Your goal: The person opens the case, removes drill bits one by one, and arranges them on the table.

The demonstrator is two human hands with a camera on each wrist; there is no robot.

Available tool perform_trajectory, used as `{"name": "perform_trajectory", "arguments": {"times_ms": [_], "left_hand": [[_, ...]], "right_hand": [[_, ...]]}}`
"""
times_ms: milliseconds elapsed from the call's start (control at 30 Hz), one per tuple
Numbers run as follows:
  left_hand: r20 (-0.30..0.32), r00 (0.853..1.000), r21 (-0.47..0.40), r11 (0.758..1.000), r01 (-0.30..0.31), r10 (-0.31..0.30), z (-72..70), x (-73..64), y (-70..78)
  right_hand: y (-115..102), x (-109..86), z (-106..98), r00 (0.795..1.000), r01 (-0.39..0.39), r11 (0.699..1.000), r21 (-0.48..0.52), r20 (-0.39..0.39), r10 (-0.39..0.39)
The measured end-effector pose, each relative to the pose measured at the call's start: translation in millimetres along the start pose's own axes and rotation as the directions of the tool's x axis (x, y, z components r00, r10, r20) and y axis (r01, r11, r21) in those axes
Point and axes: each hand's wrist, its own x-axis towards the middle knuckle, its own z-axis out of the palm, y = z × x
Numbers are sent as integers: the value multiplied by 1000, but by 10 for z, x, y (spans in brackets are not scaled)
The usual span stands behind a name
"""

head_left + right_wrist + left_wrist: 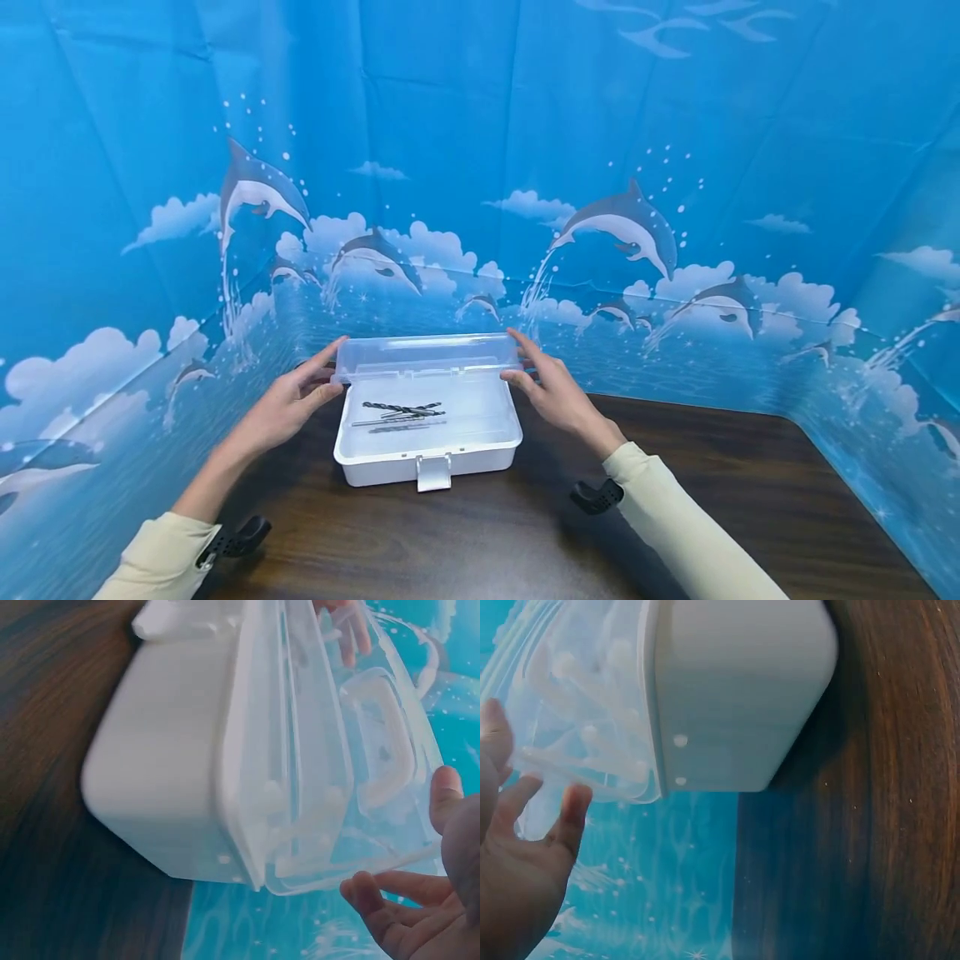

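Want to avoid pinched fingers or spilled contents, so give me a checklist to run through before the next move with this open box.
1. White rectangular plastic box sitting on the dark brown wooden table: ok.
2. Clear molded plastic lid raised: ok.
3. Bare left hand and bare right hand at its opposite ends: ok.
4. Firmness of both grips: cannot tell.
5. Slim dark metal drill bits tidily parallel: not ok; they lie crossed inside the box.
6. White plastic front latch unfastened: ok; it juts from the front.
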Motion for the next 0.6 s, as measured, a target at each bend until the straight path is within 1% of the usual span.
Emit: {"name": "perform_trajectory", "arguments": {"times_ms": [100,167,233,300,367,467,533,600], "left_hand": [[-31,999,18,999,35,-34,6,0,16],[-62,997,21,998,56,-55,22,5,31],[-98,993,25,997,68,-66,45,16,48],[-133,988,14,996,83,-80,76,27,48],[-160,981,-36,994,102,-106,126,39,30],[-179,974,-156,982,109,-136,211,59,-42],[-177,972,-238,965,108,-153,266,72,-99],[-176,971,-287,952,104,-159,306,71,-159]], "right_hand": [[20,10,-37,999,13,998,67,-32,-10],[88,22,-48,999,6,987,161,-42,1],[197,40,-30,999,-2,963,271,-36,12],[327,63,35,999,-35,924,381,-9,42],[439,98,137,996,-91,879,468,36,83],[531,149,297,983,-186,816,548,112,149],[546,180,365,978,-208,792,574,126,165],[547,194,400,979,-203,784,586,112,169]]}}
